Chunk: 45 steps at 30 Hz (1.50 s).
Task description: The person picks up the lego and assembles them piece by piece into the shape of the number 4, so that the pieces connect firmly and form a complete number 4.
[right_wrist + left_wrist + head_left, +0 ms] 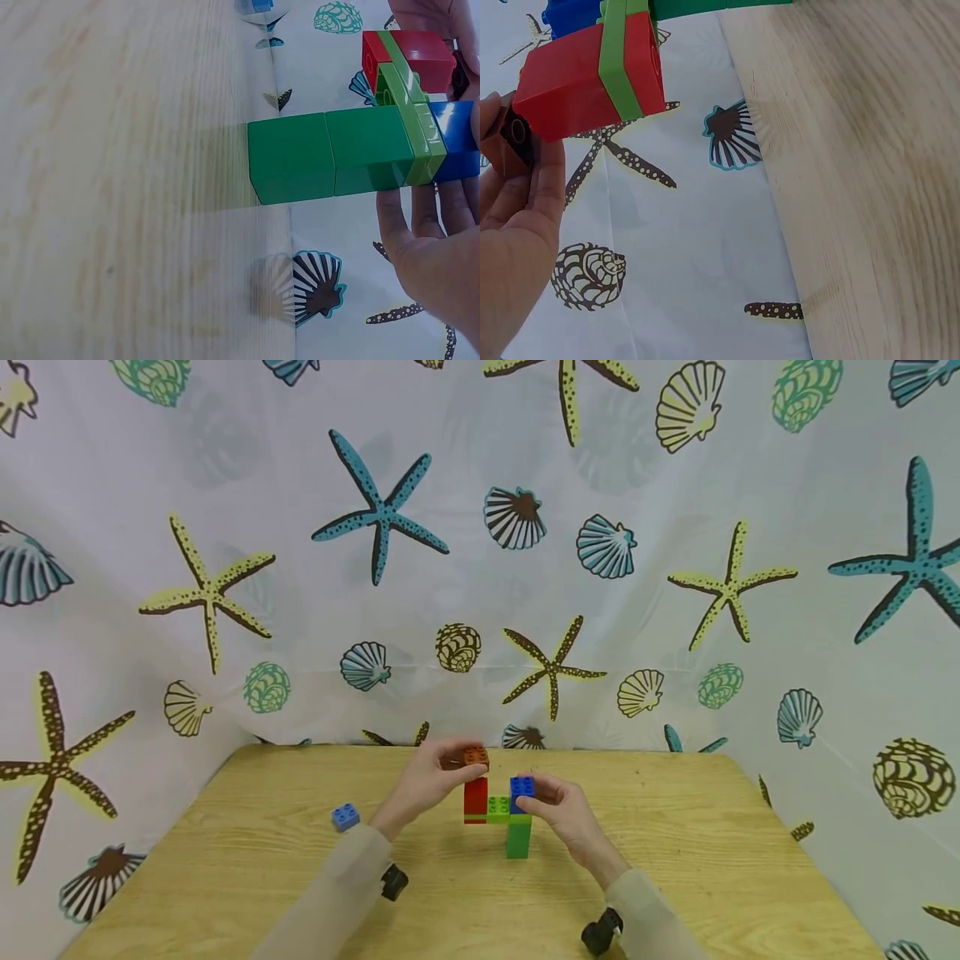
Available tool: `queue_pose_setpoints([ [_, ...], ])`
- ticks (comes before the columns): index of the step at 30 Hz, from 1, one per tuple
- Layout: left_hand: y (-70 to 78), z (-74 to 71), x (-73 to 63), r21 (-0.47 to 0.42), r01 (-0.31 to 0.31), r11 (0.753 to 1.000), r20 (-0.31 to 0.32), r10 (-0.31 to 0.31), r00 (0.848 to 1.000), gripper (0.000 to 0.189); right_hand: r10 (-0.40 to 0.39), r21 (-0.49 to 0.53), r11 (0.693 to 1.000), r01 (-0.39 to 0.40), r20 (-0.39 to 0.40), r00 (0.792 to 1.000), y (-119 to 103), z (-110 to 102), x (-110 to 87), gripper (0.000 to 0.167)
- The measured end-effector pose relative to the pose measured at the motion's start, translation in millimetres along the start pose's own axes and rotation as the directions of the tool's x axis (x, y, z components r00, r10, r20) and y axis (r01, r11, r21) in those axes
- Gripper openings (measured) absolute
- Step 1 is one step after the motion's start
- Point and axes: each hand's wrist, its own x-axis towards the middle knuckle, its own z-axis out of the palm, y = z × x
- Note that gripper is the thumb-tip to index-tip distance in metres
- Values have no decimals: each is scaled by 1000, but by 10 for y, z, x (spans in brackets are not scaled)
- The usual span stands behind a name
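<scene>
My left hand (437, 774) pinches a brown toy building brick (476, 757) just above a red brick (476, 795). In the left wrist view, the brown brick (510, 144) appears tilted beside the end of the red brick (570, 82). The red brick sits on one end of a light green flat brick (498, 808). At that piece's other end, a blue brick (522, 788) stands on it, gripped by my right hand (566, 814) between thumb and fingers. Two stacked green bricks (330, 156) support the light green piece from below at the blue end.
A loose blue brick (346, 817) lies on the wooden table (637, 860) to the left of my left hand. Behind the table and along its sides hangs a white cloth (465, 585) printed with starfish and shells.
</scene>
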Motion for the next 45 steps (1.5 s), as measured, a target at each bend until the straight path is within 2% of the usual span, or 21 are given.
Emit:
queue_pose_setpoints([
  [9, 10, 174, 9, -27, -8, 1000, 17, 9, 1000, 43, -1, 4, 1000, 1, 3, 1000, 19, -23, 7, 48],
  [15, 93, 276, -6, -9, 29, 1000, -31, -29, 999, 41, -14, -2, 1000, 14, 6, 1000, 23, -22, 2, 50],
  [17, 111, 294, -17, -10, 41, 999, -22, -41, 999, 42, -15, -2, 1000, 15, 7, 1000, 20, -14, 3, 50],
  [24, 78, 328, -9, -12, 7, 1000, 17, -7, 1000, 42, -17, -6, 1000, 17, 6, 1000, 35, -6, -4, 46],
  [31, 126, 341, 28, 79, 11, 997, 26, -13, 1000, 42, -22, -13, 1000, 22, 4, 1000, 26, -10, -6, 48],
  [35, 174, 369, 59, 145, -45, 988, 59, 36, 998, 42, -28, -10, 1000, 28, 7, 1000, 25, -15, -1, 49],
  [40, 199, 399, 89, 205, -140, 969, 115, 118, 986, 40, -46, 1, 999, 46, 25, 999, 29, -16, 9, 48],
  [45, 201, 417, 121, 232, -167, 958, 137, 138, 981, 39, -59, 4, 998, 59, 34, 998, 26, -15, 7, 49],
])
